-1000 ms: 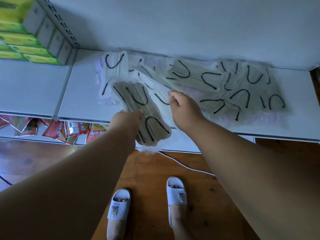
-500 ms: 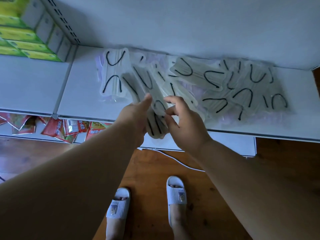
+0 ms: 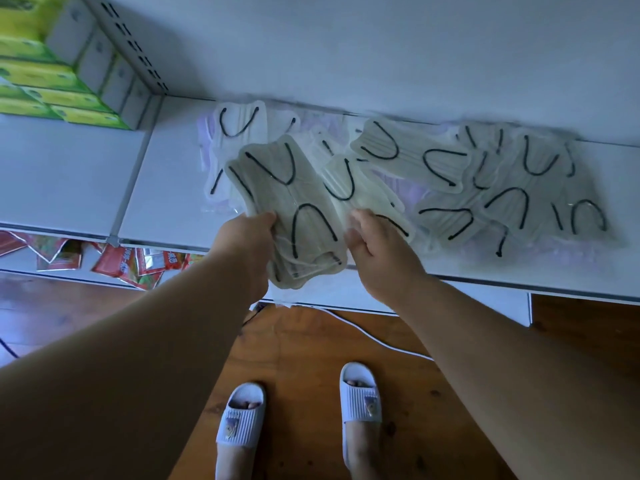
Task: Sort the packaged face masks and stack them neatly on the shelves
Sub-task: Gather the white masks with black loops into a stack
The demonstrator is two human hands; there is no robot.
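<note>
Partly hidden behind my left hand (image 3: 247, 237), gripped clear-wrapped pale masks with black ear loops (image 3: 298, 209) overhang the white shelf (image 3: 162, 188); my right hand (image 3: 377, 247) blurs, loosely curled.

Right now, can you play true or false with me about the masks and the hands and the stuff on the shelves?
1. The left hand grips a bundle of packaged masks. True.
2. The masks on the right side of the shelf sit in one neat stack. False: the loose masks lie scattered and overlapping.
3. The ear loops on the masks are black. True.
4. The green boxes stand on the right end of the shelf. False: they are at the far left, past the divider.
5. The right hand is down by the slippers. False: it is up at the shelf edge, fingers on a mask pack.
</note>
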